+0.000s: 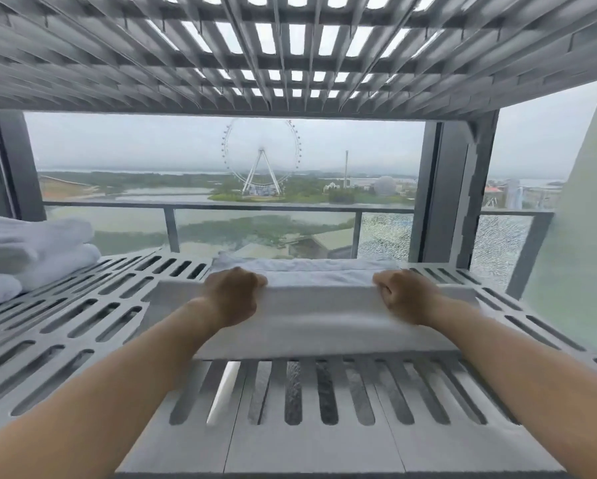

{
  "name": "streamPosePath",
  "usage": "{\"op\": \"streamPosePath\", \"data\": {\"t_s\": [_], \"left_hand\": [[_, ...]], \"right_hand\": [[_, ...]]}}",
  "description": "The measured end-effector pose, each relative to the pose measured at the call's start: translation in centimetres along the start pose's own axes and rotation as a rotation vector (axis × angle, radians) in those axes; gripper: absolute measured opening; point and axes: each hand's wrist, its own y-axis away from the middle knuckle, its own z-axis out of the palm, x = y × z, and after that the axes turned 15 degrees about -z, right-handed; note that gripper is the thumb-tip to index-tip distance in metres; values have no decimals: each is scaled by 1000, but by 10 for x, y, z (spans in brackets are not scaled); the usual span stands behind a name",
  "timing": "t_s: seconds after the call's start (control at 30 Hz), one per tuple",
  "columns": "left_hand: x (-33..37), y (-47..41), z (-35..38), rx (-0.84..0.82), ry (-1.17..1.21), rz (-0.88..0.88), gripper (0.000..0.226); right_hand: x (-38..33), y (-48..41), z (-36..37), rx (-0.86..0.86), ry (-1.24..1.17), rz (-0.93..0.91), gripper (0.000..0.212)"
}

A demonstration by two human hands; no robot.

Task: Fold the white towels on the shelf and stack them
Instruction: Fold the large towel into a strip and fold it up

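Both hands closed on one white towel [319, 316], pinching its raised folded edge. Left hand [233, 295] grips the edge's left part, right hand [402, 295] its right part; the edge runs straight between them. Towel lies on the slatted grey shelf [83, 326], more cloth bunched just beyond the knuckles. Folded towel stack [31, 254] well left of the left hand. Window [221, 160] behind.

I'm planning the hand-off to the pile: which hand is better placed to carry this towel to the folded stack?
Probably the left hand. The folded stack sits at the shelf's left end, on that hand's side. The right hand grips the towel's far side, so it would have to cross over.
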Motion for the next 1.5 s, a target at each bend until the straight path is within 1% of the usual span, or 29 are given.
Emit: {"op": "streamPosePath", "data": {"t_s": [0.07,0.13,0.2,0.3,0.47,0.67,0.8,0.97,1.07,1.2,1.3,1.4,1.5], "left_hand": [[-1,-23,13,-102,-43,-7,25],[-4,-38,26,-181,-52,-36,20],[-6,-46,41,-229,-35,-50,21],[-10,-47,59,-288,99,-86,14],[-11,-42,64,-345,229,-52,31],[-14,-21,49,-337,278,-31,39],[-15,4,38,-367,294,1,42],[-19,28,27,-359,289,31,43],[-22,29,17,-365,278,31,43],[-22,22,7,-337,272,12,46],[-19,21,11,-331,207,1,46],[-19,19,15,-282,201,-2,46],[-20,15,18,-274,171,-4,44]], "right_hand": [[17,-15,11,-10,-22,-26,33],[32,-27,21,-18,-28,-38,27],[42,-37,31,-70,-66,-36,23],[51,-46,48,-163,-182,-25,19],[56,-45,56,-174,-246,7,21],[44,-19,41,-174,-218,40,39],[26,9,30,-175,-207,62,40],[9,30,19,-190,-233,87,42],[12,32,8,-189,-252,139,49],[24,31,-4,-167,-191,204,50],[29,24,-3,-145,-163,173,50],[36,18,-1,-138,-142,152,51],[41,14,3,-113,-141,138,52]]}}
